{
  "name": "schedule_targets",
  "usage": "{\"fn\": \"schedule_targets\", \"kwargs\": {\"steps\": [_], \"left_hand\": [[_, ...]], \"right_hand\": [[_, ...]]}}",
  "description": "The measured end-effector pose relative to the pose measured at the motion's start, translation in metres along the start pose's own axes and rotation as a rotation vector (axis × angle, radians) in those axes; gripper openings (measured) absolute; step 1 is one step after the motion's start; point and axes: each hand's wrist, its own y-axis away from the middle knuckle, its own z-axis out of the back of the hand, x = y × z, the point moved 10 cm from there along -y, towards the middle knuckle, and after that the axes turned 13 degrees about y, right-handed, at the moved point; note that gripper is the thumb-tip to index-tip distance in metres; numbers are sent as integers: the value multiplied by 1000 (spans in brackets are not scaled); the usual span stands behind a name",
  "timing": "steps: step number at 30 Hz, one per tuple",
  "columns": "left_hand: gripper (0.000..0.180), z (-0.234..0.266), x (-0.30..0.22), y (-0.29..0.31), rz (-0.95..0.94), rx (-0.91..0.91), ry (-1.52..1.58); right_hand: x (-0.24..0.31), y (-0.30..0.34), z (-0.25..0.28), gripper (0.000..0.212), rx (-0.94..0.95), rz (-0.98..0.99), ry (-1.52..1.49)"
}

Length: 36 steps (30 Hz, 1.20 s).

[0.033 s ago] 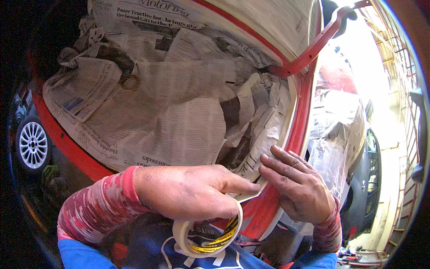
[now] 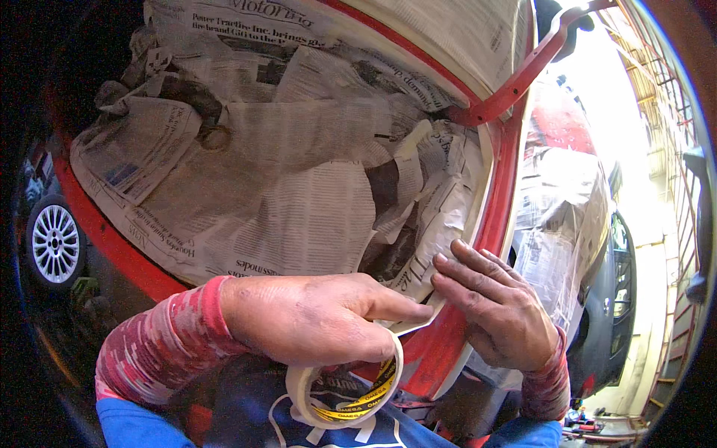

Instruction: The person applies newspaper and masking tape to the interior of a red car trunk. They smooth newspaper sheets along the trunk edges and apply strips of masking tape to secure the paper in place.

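My left hand is closed on a roll of masking tape, its thumb hooked through the ring. The index finger points at a strip of tape by the edge of the newspaper sheets, which line the opening of a red car body. Flat and with its fingers stretched out, my right hand rests against the paper's edge and the red rim. Nothing shows in it. Its palm side is hidden.
A red hinge arm juts out at the upper right. Beyond it stand a paper-covered car and a dark vehicle. On the far left is a wheel with a silver rim. Small items lie on the floor at the lower right.
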Motion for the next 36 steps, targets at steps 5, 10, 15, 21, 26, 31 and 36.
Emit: {"fn": "schedule_targets", "kwargs": {"steps": [5, 10, 15, 21, 26, 31, 36], "left_hand": [[72, 6, 9, -1, 67, -6, 24], [74, 3, 11, -1, 101, 21, 113], [76, 2, 13, 1, 153, 37, 135], [77, 0, 3, -2, 22, -25, 78], [81, -5, 4, 4, 107, -3, 129], [81, -6, 3, 8, 132, -48, 95], [82, 1, 4, 26, 156, -157, 300]], "right_hand": [[4, 10, -15, 84, 50, -134, 61], [0, 14, -16, 99, -28, -282, 126], [-26, 9, -8, 80, -112, -353, 143], [-35, 1, 8, 59, -262, -279, 155], [-37, 1, 11, 57, -251, -235, 223], [-38, -1, 11, 55, -242, -202, 263], [-41, 0, 8, 57, -211, -193, 247]]}}
